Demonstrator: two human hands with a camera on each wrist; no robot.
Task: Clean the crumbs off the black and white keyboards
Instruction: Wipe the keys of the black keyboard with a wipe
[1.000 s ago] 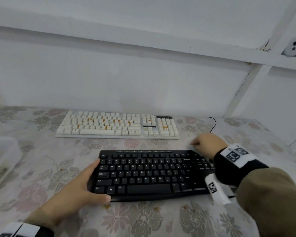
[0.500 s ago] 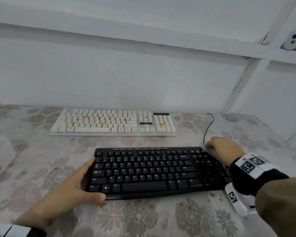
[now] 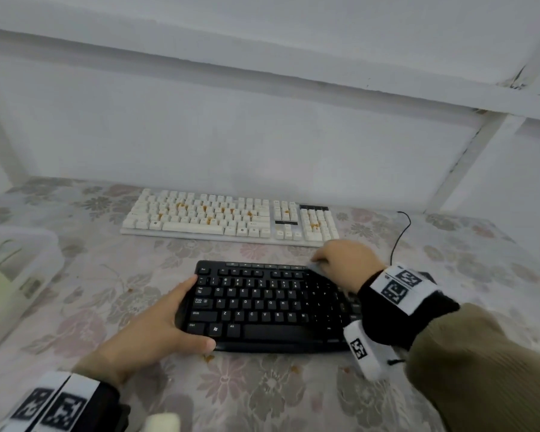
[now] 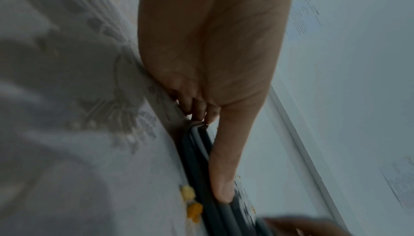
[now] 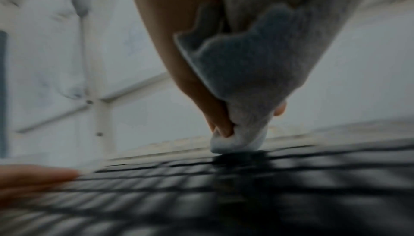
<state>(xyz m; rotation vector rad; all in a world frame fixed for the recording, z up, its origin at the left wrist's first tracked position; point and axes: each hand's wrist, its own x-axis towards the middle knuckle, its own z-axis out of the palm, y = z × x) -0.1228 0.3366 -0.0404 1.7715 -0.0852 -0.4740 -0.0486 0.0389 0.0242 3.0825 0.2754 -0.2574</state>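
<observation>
Head view shows the right hand (image 3: 345,265) now at the far edge of the black keyboard (image 3: 262,307), about the middle-right of its top row, where half a second ago it sat at the far right corner; the wipe is travelling leftward along the function keys. That suggests the black board is nearly done: its keys look free of crumbs, while orange bits lie on the tablecloth (image 3: 262,394) at its near edge. The right hand pinches a bunched grey cloth (image 5: 244,80) between thumb and fingers, its tip pressed on the keys at the hand's 6 o'clock in the wrist view. The left hand (image 3: 156,332) clasps the board's left end as before, thumb along the front edge, fingers curled at the side. The white keyboard (image 3: 231,218) lies at 12 o'clock from the black one, apart, with orange crumbs scattered over it, untouched.
</observation>
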